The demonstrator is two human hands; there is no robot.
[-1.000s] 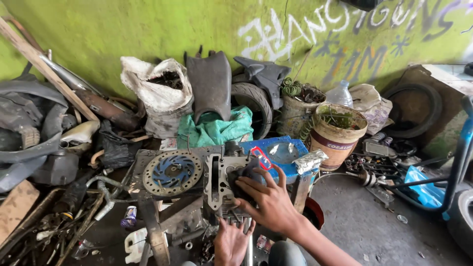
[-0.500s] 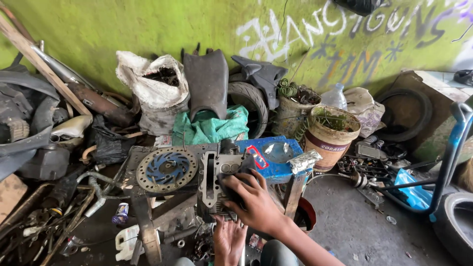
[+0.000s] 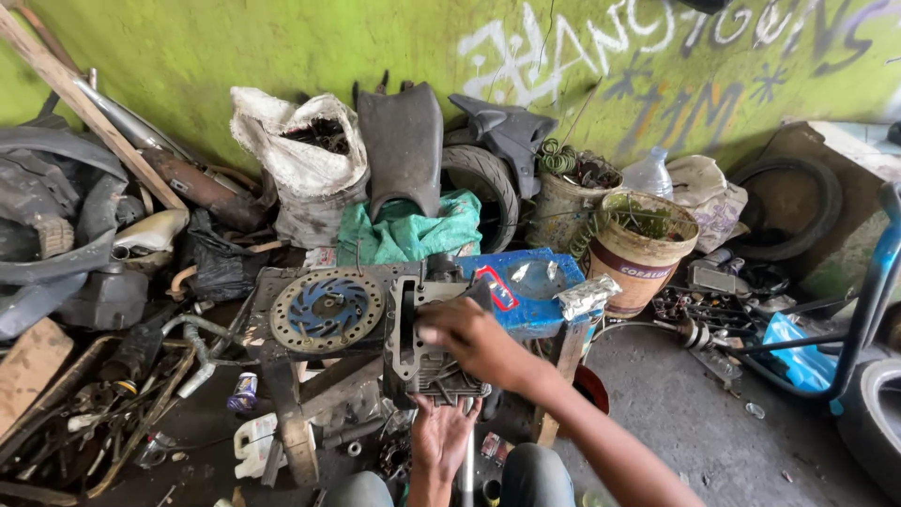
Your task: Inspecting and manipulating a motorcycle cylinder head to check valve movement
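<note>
Far left I see old tyres (image 3: 56,216) and a plank (image 3: 89,108) leaning on the green wall (image 3: 235,47), with a tangle of scrap metal (image 3: 84,422) on the floor below. Next comes a brake disc (image 3: 327,309) lying flat on a low worktop (image 3: 282,286), behind it a white sack (image 3: 305,169) and a dark seat panel (image 3: 404,141). Just beside the disc sits a grey engine cylinder (image 3: 422,352). My left hand (image 3: 441,437) is under it, palm up, fingers spread against its finned base. My right hand (image 3: 479,343) rests on its top face, fingers bent and pressing down on the gasket surface. Behind lies a blue tray (image 3: 530,291), then a brown bucket (image 3: 643,249), a tyre (image 3: 779,211) and a blue frame (image 3: 868,291).
</note>
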